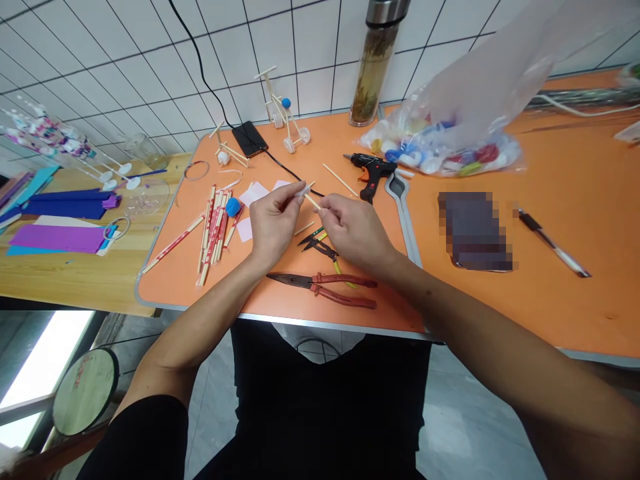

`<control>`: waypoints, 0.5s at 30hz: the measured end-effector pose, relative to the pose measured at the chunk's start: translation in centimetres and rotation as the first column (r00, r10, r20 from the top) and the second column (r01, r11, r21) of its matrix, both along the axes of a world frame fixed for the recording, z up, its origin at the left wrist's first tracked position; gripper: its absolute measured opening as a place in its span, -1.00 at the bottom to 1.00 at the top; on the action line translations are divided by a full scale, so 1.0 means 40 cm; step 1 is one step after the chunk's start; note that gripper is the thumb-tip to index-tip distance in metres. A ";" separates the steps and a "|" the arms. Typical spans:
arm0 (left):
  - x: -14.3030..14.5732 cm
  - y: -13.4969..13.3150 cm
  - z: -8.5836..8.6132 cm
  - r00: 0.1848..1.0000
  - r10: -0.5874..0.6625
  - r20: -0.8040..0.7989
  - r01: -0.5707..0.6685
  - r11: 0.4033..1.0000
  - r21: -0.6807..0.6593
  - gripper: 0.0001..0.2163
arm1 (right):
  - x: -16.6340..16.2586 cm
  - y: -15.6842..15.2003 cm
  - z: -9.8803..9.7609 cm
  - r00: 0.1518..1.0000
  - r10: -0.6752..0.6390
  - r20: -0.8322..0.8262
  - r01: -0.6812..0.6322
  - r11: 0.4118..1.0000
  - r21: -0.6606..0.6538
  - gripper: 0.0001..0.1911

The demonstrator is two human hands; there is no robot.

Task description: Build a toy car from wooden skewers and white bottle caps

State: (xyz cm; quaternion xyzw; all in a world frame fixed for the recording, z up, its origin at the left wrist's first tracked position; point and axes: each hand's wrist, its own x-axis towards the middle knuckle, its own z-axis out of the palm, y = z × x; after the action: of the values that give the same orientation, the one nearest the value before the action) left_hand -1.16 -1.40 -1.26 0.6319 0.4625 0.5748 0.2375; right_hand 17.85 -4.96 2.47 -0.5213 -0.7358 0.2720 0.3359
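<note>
Over the orange table (360, 320), my left hand (274, 223) pinches a small whitish piece (303, 191) at one end of a thin wooden stick (313, 201). My right hand (355, 230) grips that same stick between thumb and fingers, close beside the left. What the whitish piece is made of, I cannot make out. Below the hands lie red-handled long-nose pliers (320, 283) and smaller yellow-handled pliers (320, 247), partly covered by the right hand. Left of my left hand are wooden chopsticks (215, 233) in red-printed wrappers, a blue ball (233, 207) and pale paper pieces (253, 193).
A black glue gun (373, 172) lies right of the hands, near a grey tool (403, 213). Behind stand a tall tea bottle (373, 73), a bag of bottle caps (450, 143) and a stick model with wheels (285, 117). A pen (553, 241) lies far right.
</note>
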 end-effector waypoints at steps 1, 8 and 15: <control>0.000 0.000 0.000 1.000 -0.004 0.004 0.004 1.000 -0.004 -0.83 | 0.000 -0.003 -0.004 0.994 -0.024 0.103 0.016 0.997 0.077 -0.74; 0.001 -0.004 0.000 0.999 -0.004 -0.033 0.004 1.000 0.006 -0.84 | 0.001 0.004 0.005 0.990 0.015 -0.138 -0.027 0.996 -0.085 -0.76; -0.003 -0.005 0.000 0.999 0.003 -0.049 -0.003 1.000 0.002 -0.84 | 0.002 0.012 0.004 0.924 0.014 -0.381 -0.131 0.950 -0.282 -0.82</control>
State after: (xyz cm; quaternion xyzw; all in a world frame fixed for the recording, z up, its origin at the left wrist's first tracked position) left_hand -1.28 -1.58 -1.27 0.6453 0.4687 0.5598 0.2246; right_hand 17.92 -4.49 2.62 -0.4768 -0.6268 0.4882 0.3760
